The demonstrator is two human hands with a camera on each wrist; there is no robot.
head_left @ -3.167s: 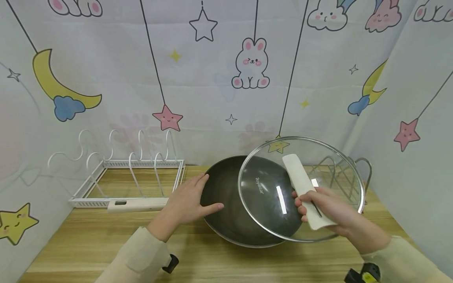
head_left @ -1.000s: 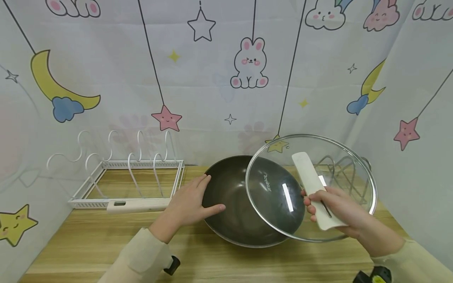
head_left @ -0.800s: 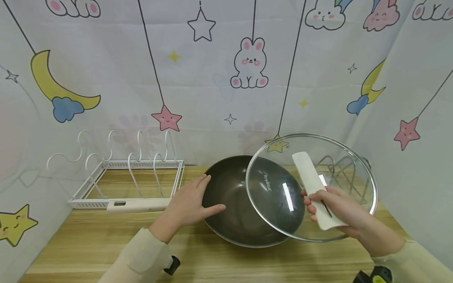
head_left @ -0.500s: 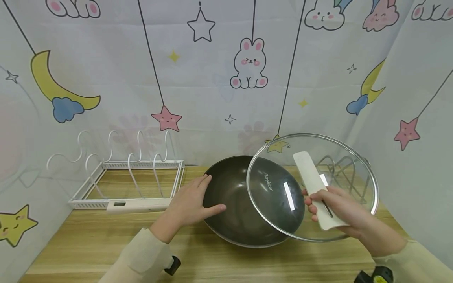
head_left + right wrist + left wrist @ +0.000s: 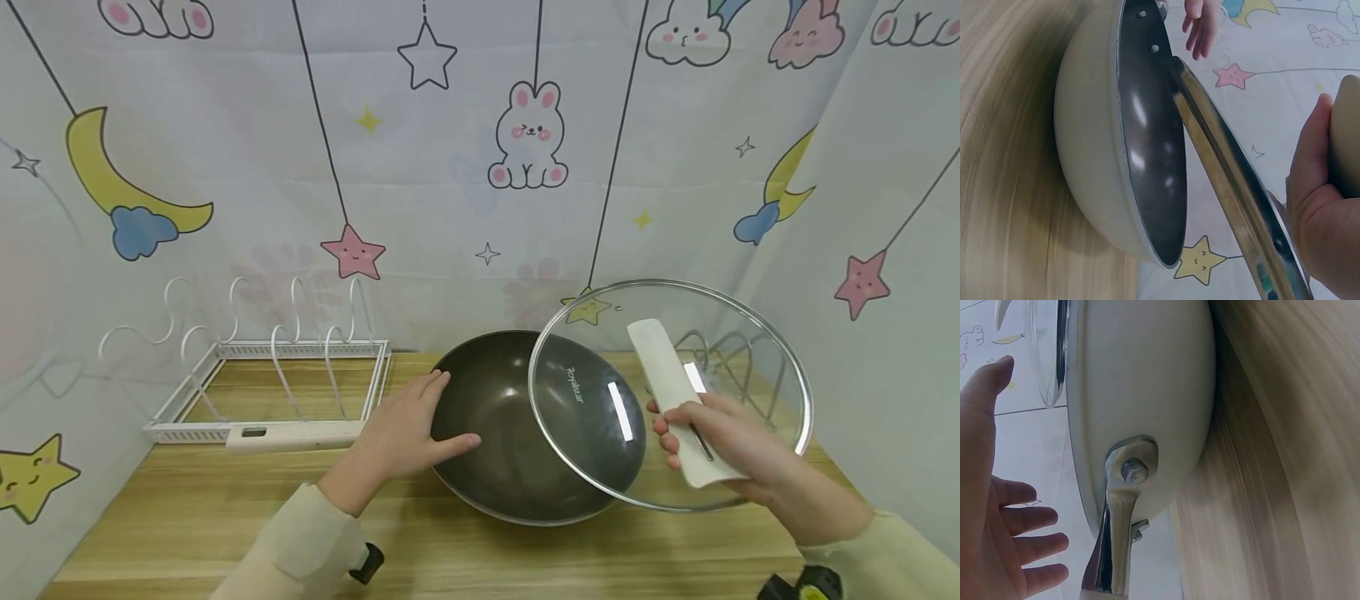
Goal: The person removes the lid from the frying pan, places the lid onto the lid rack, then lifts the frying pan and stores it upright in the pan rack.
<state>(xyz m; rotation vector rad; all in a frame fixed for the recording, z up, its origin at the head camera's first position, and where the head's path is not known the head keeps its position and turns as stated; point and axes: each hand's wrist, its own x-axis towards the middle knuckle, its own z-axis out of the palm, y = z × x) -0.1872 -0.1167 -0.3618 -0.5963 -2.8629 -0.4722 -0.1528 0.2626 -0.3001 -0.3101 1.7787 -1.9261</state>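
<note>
A frying pan (image 5: 487,450) with a dark inside stands on the wooden table, its cream outer wall (image 5: 1147,381) visible in the left wrist view. Its cream handle (image 5: 292,435) points left. Above the pan's left rim hovers my left hand (image 5: 393,429), fingers extended and thumb spread, apart from the rim in the left wrist view. My right hand (image 5: 738,442) grips the long white handle (image 5: 660,358) of a glass lid (image 5: 573,433). That lid is held tilted over the pan's right side, and its metal rim (image 5: 1229,181) is seen edge-on in the right wrist view.
A white wire rack (image 5: 206,429) stands at the left, behind the pan's handle. Another metal rack (image 5: 738,358) shows through the lid at the back right. A printed cloth (image 5: 450,208) hangs behind the table and along both sides.
My right hand has moved the lid rightward and slightly up, so more of the pan's inside shows. My left hand and the pan have barely moved.
</note>
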